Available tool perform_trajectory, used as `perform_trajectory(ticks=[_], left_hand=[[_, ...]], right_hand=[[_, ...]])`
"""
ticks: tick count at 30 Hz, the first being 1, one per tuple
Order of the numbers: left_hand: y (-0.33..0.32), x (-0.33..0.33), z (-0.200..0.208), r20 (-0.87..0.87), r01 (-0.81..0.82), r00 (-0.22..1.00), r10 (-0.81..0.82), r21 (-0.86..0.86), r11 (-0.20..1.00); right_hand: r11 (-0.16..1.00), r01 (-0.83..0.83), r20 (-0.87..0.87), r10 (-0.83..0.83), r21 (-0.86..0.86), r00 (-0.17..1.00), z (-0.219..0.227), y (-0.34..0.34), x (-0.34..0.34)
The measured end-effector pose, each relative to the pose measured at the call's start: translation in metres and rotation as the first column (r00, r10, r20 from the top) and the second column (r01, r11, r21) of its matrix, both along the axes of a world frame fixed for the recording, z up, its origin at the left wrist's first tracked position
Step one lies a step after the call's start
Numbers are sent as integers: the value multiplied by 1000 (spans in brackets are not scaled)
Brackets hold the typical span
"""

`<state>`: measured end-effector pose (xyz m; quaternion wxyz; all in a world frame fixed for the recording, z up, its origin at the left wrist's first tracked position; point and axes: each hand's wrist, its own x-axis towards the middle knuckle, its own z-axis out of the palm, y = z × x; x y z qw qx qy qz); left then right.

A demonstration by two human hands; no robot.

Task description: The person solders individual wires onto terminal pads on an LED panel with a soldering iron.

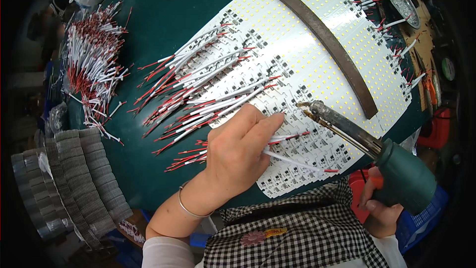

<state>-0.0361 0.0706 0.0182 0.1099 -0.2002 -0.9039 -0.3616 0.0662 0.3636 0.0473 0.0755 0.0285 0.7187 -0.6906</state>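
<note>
My left hand (237,151) is closed over the near part of the white LED boards (267,5), its index finger stretched toward their small black parts. A white-sleeved wire (292,161) with a red end comes out from under its fingers; how they grip it is partly hidden. My right hand (379,203) is wrapped round the handle of a green soldering gun (404,173). The gun's tip (303,105) is over the boards, just right of the left hand's fingertip; I cannot tell whether it touches. Several rows of white wires with red ends (198,104) lie across the boards' left side.
A curved brown bar (329,49) lies across the boards. On the left are a heap of wires (94,54) and stacks of grey ridged strips (74,178). A metal dish (402,5) and orange-handled pliers (431,89) sit at the right. A green mat (144,25) covers the table.
</note>
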Motion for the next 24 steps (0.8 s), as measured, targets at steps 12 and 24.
perform_trajectory(ticks=[12, 24], left_hand=[[-10, -9, -17, -86, 214, 975, -207, 84, 973], [-10, -9, -17, -155, 220, 965, -211, 42, 975]], right_hand=[[993, 112, 185, -106, -24, 977, 4, 0, 15], [991, 96, 309, -120, 91, 943, 12, -23, 6]])
